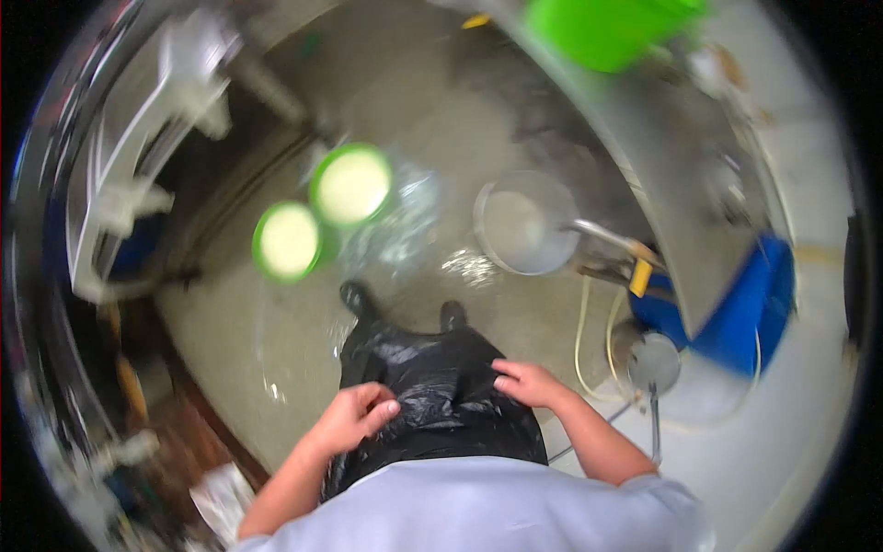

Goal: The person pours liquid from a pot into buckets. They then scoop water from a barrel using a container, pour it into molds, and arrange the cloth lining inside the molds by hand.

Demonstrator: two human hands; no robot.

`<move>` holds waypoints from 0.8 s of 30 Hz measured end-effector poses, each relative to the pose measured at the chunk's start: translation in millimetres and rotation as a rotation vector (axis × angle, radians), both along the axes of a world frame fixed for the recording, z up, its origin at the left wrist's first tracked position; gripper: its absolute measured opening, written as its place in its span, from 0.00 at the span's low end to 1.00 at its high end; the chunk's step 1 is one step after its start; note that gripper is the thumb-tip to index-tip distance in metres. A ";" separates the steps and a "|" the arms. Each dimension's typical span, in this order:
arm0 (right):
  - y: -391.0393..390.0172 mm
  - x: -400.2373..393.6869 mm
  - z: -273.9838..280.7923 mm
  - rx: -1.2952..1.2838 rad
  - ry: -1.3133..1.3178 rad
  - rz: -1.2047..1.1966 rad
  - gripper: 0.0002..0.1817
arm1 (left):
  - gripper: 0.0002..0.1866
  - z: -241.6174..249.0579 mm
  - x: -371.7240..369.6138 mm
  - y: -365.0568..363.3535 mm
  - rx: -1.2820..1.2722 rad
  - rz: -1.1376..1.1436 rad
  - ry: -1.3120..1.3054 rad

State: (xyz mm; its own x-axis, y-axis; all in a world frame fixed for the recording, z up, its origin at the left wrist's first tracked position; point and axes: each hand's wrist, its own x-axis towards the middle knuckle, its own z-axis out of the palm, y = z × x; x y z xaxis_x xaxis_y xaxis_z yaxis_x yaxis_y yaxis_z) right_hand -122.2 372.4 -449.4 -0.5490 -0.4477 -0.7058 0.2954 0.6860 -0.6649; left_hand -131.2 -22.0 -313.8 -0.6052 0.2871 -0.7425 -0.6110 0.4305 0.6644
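My left hand hovers over the left side of a shiny black apron, its fingers curled and apart from the thumb, with nothing seen in it. On the other side, my right hand has its fingers spread at the apron's right edge and holds nothing. Two green buckets with pale contents, one nearer and one farther, stand on the wet floor ahead to the left. A grey round tub with cloudy contents is ahead to the right.
A metal counter runs along the right, with a bright green container on it. Below are a blue bin, a pale hose and a round metal piece. White plastic racking stands at the left.
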 end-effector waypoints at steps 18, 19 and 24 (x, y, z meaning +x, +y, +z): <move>16.8 59.5 68.0 0.260 0.482 -0.752 0.13 | 0.38 135.6 -59.2 -9.1 0.615 0.123 0.422; 17.3 63.8 74.8 0.309 0.507 -0.803 0.13 | 0.40 145.7 -59.4 -18.5 0.667 0.141 0.457; 18.2 91.5 86.6 0.495 0.590 -0.911 0.18 | 0.24 171.1 -63.8 -42.7 0.569 -0.114 0.666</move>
